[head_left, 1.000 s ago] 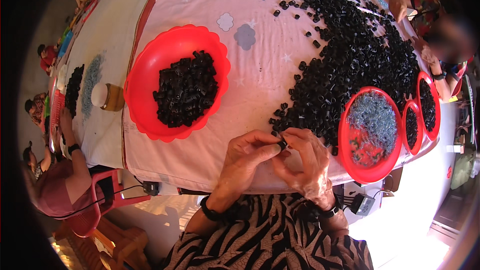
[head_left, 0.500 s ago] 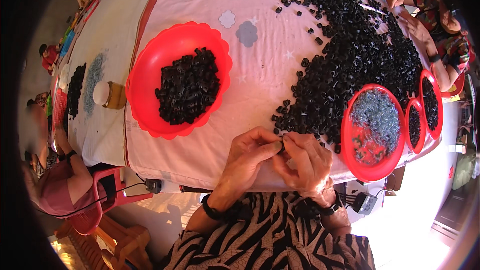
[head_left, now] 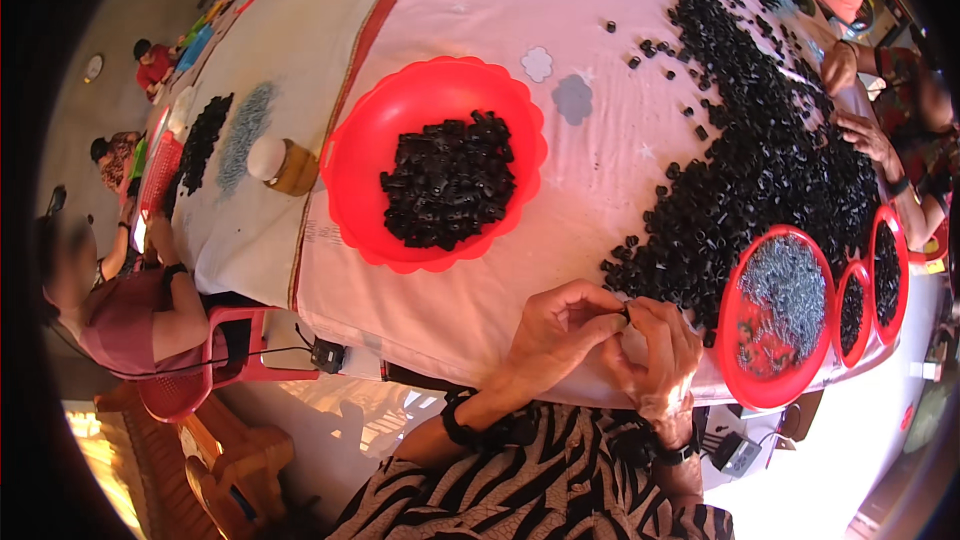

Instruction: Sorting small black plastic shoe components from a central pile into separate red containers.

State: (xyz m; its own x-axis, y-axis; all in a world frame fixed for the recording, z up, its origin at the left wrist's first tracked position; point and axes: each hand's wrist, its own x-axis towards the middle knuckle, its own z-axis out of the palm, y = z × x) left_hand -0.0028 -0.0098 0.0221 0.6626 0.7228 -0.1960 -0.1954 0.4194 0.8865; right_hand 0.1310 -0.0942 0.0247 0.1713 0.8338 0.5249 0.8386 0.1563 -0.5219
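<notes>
Hands [head_left: 615, 345] lower now, small black piece [head_left: 626, 315] pinched.

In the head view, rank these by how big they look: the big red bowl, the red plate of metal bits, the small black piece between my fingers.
1. Big red bowl, largest.
2. Red plate, clearly smaller, though fisheye bending near the rim may shrink it.
3. Black piece, tiny, pinched between left hand and right hand.

Bare cloth [head_left: 610, 190] lies open between red bowl [head_left: 432, 162] and black pile [head_left: 760, 160] (few strays).
</notes>
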